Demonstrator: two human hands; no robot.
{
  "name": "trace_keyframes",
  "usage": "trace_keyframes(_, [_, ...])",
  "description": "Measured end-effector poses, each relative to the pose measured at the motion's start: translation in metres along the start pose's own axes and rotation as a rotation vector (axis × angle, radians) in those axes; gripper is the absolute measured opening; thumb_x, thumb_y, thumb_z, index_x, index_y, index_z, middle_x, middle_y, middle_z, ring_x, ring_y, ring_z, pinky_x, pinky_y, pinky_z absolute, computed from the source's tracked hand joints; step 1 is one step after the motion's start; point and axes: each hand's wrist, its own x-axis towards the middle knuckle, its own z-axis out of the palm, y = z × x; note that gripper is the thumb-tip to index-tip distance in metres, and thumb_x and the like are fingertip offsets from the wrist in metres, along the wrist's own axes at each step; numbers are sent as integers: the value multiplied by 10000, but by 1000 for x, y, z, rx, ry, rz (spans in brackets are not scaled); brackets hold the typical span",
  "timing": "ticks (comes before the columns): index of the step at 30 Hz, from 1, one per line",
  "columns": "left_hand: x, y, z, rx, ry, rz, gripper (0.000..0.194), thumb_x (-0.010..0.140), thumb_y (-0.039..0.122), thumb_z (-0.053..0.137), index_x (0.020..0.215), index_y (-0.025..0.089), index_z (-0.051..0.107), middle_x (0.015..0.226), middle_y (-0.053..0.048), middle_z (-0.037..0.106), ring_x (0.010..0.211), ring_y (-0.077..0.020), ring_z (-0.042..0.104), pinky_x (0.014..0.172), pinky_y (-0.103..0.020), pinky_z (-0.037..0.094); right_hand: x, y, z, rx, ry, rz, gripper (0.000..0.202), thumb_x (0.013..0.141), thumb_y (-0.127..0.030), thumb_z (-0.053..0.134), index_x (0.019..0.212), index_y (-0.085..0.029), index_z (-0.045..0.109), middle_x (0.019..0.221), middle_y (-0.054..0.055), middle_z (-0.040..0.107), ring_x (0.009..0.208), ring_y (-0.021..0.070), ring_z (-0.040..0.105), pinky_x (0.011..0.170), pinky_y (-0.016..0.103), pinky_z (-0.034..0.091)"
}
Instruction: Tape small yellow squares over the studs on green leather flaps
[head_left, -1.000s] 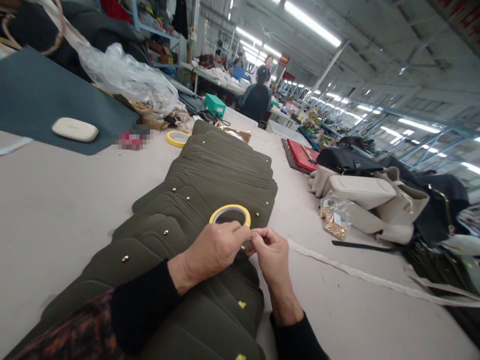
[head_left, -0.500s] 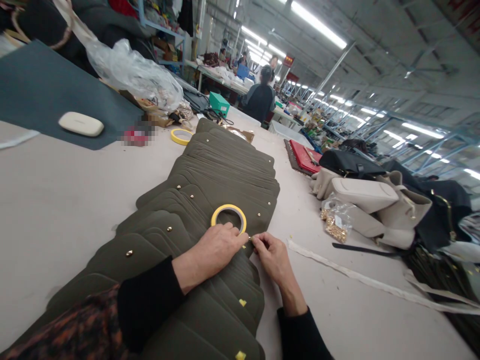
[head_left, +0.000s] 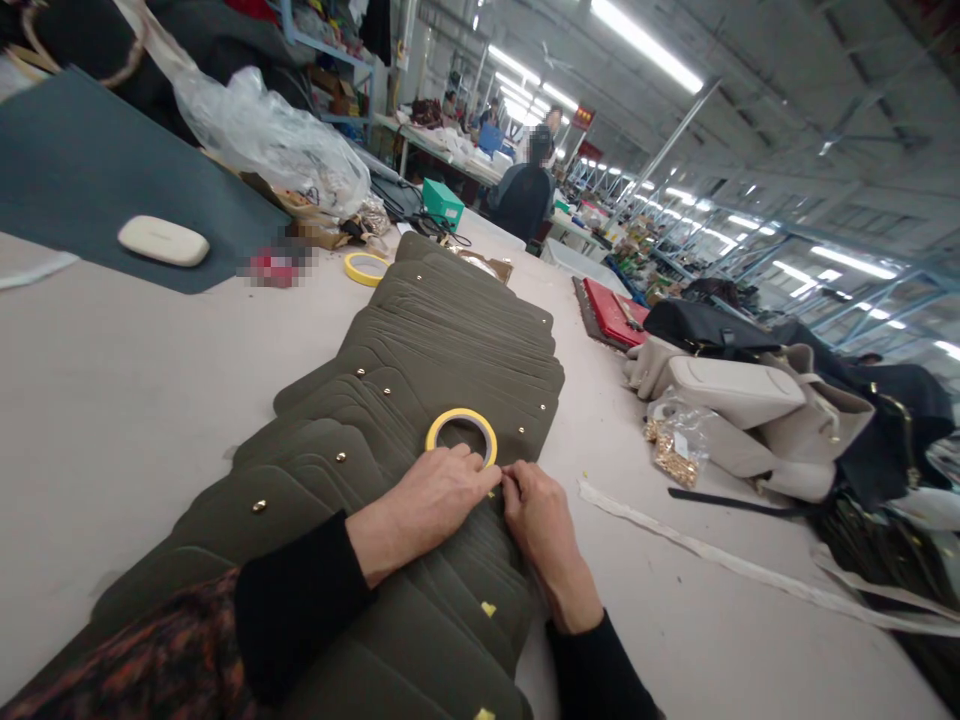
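Beyond both our hands the workshop point(head_left: 795, 130) runs far back under a high ceiling with tube lights. Our forearms reach over a large pale table point(head_left: 150, 420), bare on both sides of us. The overlapping olive panels point(head_left: 457, 340) fan out beneath the left hand point(head_left: 424, 515) and away past it; we would do well to press only lightly there, since we judge the layers could slide. To the right of the right hand point(head_left: 541, 520), a white strip point(head_left: 697, 547) trails along the surface. The left hand's fingers curl in at the near side of the yellow tape roll point(head_left: 461, 413); whether they grip it we cannot tell. The right hand has thumb and forefinger pressed together at the panels' right edge, and anything between them is too small to make out. Steady left fingers beside that pinch should help, we think, with small right-hand movements. Nearer us than both hands, yellow scraps point(head_left: 488, 609) dot the panels.
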Motion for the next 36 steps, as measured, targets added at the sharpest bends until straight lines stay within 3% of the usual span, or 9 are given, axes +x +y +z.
trace_keyframes(4, [0, -3, 0, -7, 30, -40, 124, 928, 126, 436, 954, 190, 538, 911, -46, 594, 813, -196, 533, 652, -291, 454, 6, 3, -1, 89, -9, 100, 152, 842, -178, 516, 902, -184, 656, 690, 32, 675, 649, 185, 641, 636, 275, 463])
trace_keyframes(8, [2, -3, 2, 13, 35, -63, 141, 913, 108, 431, 949, 195, 536, 920, -45, 592, 821, -211, 525, 638, -303, 459, 4, 10, -7, 316, 26, 227, 293, 849, -265, 551, 1120, -158, 586, 614, -19, 650, 536, 163, 613, 569, 265, 481])
trace_keyframes(12, [3, -2, 4, 20, 52, -49, 147, 904, 103, 427, 943, 197, 532, 922, -48, 589, 831, -222, 516, 643, -315, 463, -3, 14, -14, 188, 125, -7, 145, 892, -239, 505, 915, -181, 636, 823, 51, 681, 724, 171, 637, 696, 280, 494])
trace_keyframes(14, [3, -2, 4, 18, 52, -47, 149, 898, 100, 428, 942, 195, 533, 935, -54, 588, 835, -224, 513, 649, -319, 463, -4, 13, -14, 50, 33, -169, 190, 906, -184, 465, 886, -181, 654, 823, 64, 665, 776, 185, 628, 728, 287, 484])
trace_keyframes(16, [4, -3, 3, 12, 44, -38, 158, 889, 90, 431, 947, 192, 537, 940, -59, 587, 838, -224, 511, 657, -322, 461, -1, 11, -12, -72, -47, -236, 217, 906, -150, 450, 896, -173, 666, 810, 74, 652, 786, 197, 618, 724, 290, 477])
trace_keyframes(21, [5, -5, 0, 3, 44, 5, 149, 885, 104, 445, 955, 190, 545, 903, -59, 586, 840, -225, 504, 672, -323, 454, 12, 7, -6, -123, -126, -64, 193, 889, -174, 500, 836, -186, 685, 784, 60, 662, 735, 184, 622, 688, 266, 450])
trace_keyframes(26, [-3, -7, -4, -11, 59, 37, 123, 916, 147, 426, 918, 192, 541, 864, -47, 590, 815, -218, 501, 685, -329, 443, 14, 9, -1, 112, -118, 197, 190, 854, -237, 538, 860, -189, 722, 846, 58, 725, 768, 187, 653, 722, 266, 453])
trace_keyframes(29, [-9, -7, -7, -45, 69, 52, 114, 925, 156, 423, 922, 195, 530, 868, -35, 593, 805, -204, 513, 690, -321, 432, 11, 9, -4, 270, -143, 269, 193, 821, -262, 556, 806, -189, 735, 802, 43, 735, 742, 183, 655, 698, 263, 454])
trace_keyframes(36, [-10, -10, -8, -146, 76, 46, 122, 945, 163, 397, 938, 197, 515, 882, -9, 589, 798, -168, 550, 706, -285, 416, 3, 11, -23, 560, -531, 178, 235, 818, -262, 526, 752, -160, 728, 674, -4, 695, 616, 141, 593, 562, 224, 405])
